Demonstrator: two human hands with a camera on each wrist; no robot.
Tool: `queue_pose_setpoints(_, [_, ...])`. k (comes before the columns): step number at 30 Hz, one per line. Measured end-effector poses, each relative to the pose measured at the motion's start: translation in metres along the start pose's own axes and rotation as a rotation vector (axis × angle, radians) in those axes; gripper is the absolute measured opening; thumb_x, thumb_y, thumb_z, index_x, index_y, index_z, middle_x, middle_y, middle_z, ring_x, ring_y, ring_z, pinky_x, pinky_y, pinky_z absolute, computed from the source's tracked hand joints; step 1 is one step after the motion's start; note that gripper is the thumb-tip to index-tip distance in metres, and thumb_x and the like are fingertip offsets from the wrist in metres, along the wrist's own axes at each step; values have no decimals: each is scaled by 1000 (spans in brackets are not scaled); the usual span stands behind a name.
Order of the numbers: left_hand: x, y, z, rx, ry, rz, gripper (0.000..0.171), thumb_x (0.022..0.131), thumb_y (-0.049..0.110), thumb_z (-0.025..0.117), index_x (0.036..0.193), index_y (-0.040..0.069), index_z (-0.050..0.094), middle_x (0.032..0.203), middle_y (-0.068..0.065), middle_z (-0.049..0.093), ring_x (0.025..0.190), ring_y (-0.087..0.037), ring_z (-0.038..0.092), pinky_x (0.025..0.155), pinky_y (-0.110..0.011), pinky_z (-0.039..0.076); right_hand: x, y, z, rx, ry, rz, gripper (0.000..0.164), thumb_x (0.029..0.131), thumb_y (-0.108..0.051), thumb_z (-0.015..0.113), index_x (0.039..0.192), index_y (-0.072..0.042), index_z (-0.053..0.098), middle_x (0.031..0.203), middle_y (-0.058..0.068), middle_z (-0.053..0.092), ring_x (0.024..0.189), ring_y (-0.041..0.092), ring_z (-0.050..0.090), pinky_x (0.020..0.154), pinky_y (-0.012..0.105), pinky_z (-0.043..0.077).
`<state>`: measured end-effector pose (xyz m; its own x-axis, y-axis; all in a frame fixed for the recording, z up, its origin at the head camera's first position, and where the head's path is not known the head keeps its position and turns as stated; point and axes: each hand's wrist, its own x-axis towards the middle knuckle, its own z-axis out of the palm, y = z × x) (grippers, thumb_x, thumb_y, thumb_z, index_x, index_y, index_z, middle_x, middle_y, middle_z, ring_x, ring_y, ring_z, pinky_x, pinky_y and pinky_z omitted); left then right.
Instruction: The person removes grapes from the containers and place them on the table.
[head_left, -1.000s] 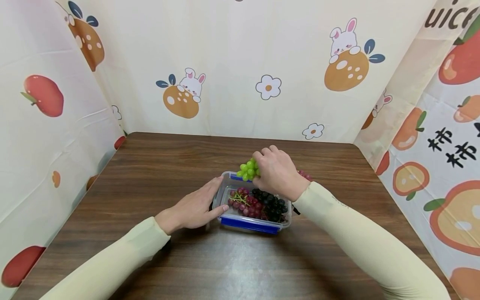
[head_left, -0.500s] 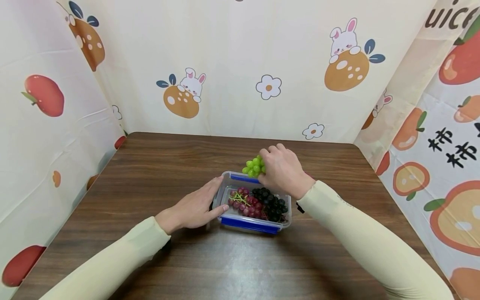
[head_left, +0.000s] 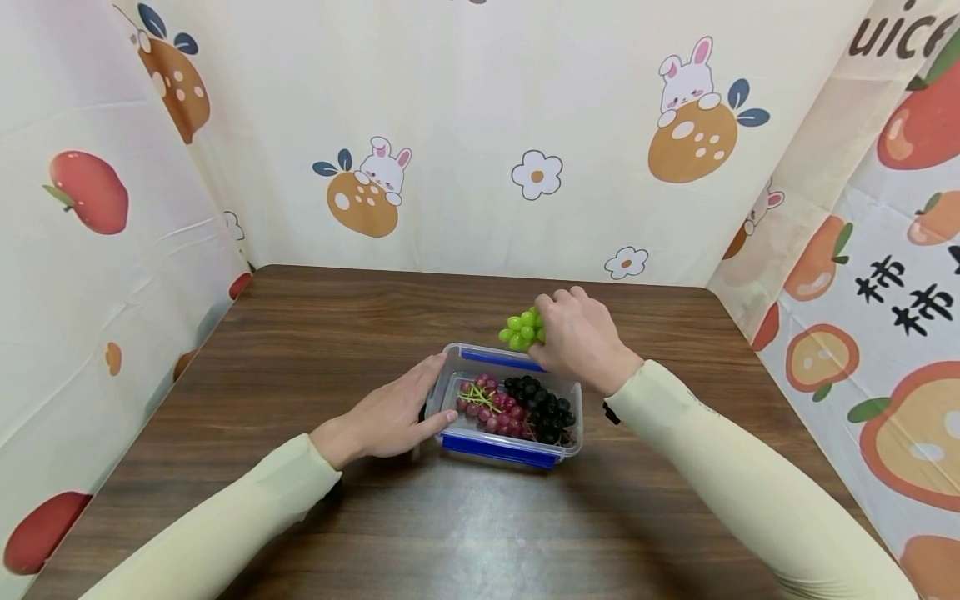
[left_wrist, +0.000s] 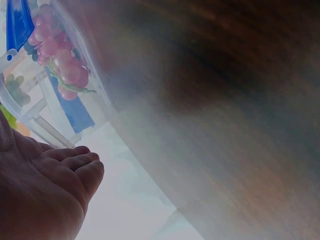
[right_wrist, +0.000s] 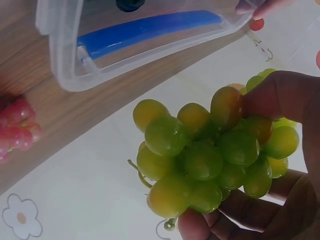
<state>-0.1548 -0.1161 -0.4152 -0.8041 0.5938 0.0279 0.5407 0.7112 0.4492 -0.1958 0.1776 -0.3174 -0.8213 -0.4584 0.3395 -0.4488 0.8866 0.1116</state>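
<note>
**Right hand holding green grapes beside a plastic container**

The right hand (head_left: 583, 337) holds a bunch of green grapes (head_left: 522, 331); its grip is closed about the fruit, with the thumb on one side and the fingers on the other, as the right wrist view shows. The bunch hangs in the air at the far side of the clear plastic container (head_left: 457, 375), apart from it, and a short stem projects from its lower end. The left hand (head_left: 393, 408) touches the container's left side; its grip encloses nothing, the fingers being extended toward the far left corner and the thumb lying near the front rim.

Inside the container, red grapes (head_left: 504, 417) occupy the middle, their pale green stem turned to the left, and black grapes (head_left: 546, 410) lie beside them at the right end. A near blue latch (head_left: 498, 451) and a far blue latch (head_left: 501, 359) run along the two long sides. The container rests on the brown wooden tabletop (head_left: 360, 325). In the right wrist view, a bunch of pink grapes (right_wrist: 19, 127), cut by the frame's edge, lies on the tabletop beyond the container's right end. A cloth backdrop (head_left: 465, 200) printed with rabbits, flowers and fruit stands behind.
</note>
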Motion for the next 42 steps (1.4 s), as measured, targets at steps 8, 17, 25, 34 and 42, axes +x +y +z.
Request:
queue_pose_setpoints(8, [0, 1, 0, 12, -5, -2, 95, 101, 70, 40, 166, 9, 6, 171, -11, 16, 153, -27, 27, 119, -49, 31, -2, 10, 1, 4, -21, 32, 26, 73, -24, 79, 86, -8, 64, 75, 7, 57, 69, 29, 52, 56, 45, 52])
queue_pose_setpoints(17, [0, 0, 0, 9, -3, 4, 95, 101, 69, 40, 166, 9, 6, 171, -12, 15, 153, -27, 25, 119, -49, 31, -5, 20, 0, 3, -18, 61, 29, 74, -26, 79, 91, -5, 66, 76, 9, 59, 70, 31, 55, 57, 46, 53])
queue_pose_setpoints(25, [1, 2, 0, 18, -2, 5, 95, 101, 70, 39, 166, 8, 8, 170, -12, 16, 154, -27, 25, 120, -49, 30, -9, 30, 1, 4, -21, 92, 27, 75, -25, 79, 87, -5, 64, 75, 9, 59, 68, 31, 54, 55, 46, 52])
queue_pose_setpoints(34, [2, 0, 1, 33, -10, -6, 96, 100, 71, 38, 166, 9, 6, 170, -14, 17, 154, -26, 25, 120, -47, 30, -11, 45, 8, -8, -71, 164, 28, 77, -27, 78, 81, -6, 60, 74, 12, 58, 69, 35, 56, 55, 50, 52])
queue_pose_setpoints(42, [1, 1, 0, 19, -2, 7, 95, 101, 70, 39, 166, 8, 7, 170, -13, 17, 154, -26, 25, 120, -48, 31, -13, 53, 10, -13, -92, 193, 29, 77, -29, 78, 79, -6, 59, 74, 13, 59, 71, 36, 57, 56, 51, 51])
